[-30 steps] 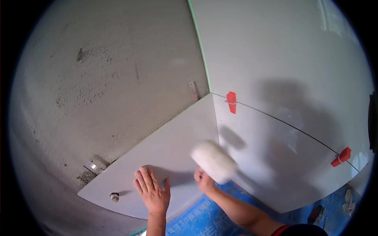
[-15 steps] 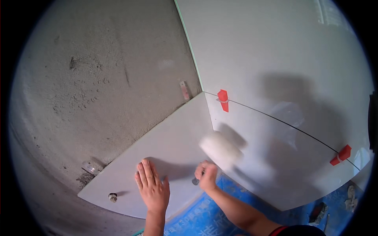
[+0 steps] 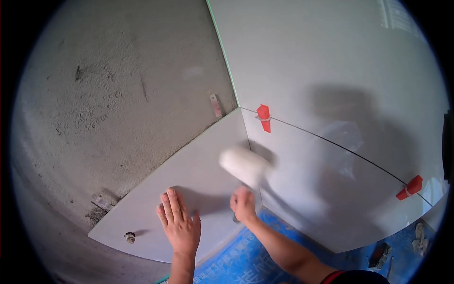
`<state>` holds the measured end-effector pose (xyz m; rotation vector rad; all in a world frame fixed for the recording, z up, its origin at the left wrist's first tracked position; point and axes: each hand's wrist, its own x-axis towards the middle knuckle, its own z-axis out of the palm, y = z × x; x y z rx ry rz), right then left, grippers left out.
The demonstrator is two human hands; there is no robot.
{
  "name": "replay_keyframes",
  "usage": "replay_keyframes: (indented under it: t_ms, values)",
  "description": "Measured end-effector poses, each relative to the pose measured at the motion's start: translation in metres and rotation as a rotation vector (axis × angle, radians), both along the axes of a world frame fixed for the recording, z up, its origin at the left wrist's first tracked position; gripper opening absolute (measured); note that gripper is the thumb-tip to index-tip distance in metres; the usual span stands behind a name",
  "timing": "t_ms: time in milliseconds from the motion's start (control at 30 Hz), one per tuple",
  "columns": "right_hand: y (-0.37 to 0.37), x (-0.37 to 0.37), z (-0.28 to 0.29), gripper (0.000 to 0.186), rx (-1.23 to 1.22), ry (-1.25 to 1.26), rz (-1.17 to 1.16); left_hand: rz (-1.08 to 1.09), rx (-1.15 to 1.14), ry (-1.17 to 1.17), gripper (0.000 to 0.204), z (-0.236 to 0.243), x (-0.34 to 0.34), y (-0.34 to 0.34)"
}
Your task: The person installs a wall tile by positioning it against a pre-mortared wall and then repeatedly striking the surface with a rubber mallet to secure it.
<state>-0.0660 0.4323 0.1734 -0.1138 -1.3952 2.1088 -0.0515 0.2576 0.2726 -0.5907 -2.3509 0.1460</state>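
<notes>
The left hand [image 3: 179, 232] lies flat on the grey tile [image 3: 213, 161] against the rough wall [image 3: 132, 71], fingers straight, probably to steady it. The right hand [image 3: 243, 204] has its fingers wrapped round the handle of a white mallet [image 3: 243, 163], leaving its blurred head free near the corner; red wedges [image 3: 264, 118] straddle the neighbouring seam [image 3: 326, 138], seemingly for alignment.

The mallet head [image 3: 243, 164] is blurred, the sleeve [image 3: 357, 278] cut off.
</notes>
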Motion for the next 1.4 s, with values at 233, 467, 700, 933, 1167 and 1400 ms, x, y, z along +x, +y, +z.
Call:
replay_keyframes:
  t_ms: [233,467,700,933,1167,1400]
  values:
    - [0.003,-0.003,-0.003,0.064,0.005,0.051,-0.055,0.011,0.005,-0.033,0.092,0.004,0.004,0.01]
    - [0.004,0.003,-0.013,0.065,0.128,0.232,-0.064,0.018,0.013,-0.019,0.088,0.002,0.004,0.003]
    - [-0.001,0.006,-0.023,0.067,0.348,0.117,-0.124,-0.011,0.001,-0.009,0.091,0.006,0.005,-0.001]
    - [0.011,0.006,-0.052,0.062,0.5,-0.076,-0.151,-0.166,0.23,-0.144,0.072,0.015,0.024,0.02]
    - [-0.024,0.063,-0.072,0.06,0.364,-0.283,0.057,0.221,1.367,0.03,0.035,-0.125,0.063,-0.093]
    - [-0.031,0.091,-0.106,0.06,0.502,-0.348,0.165,0.22,1.505,-0.383,0.078,-0.142,0.045,-0.147]
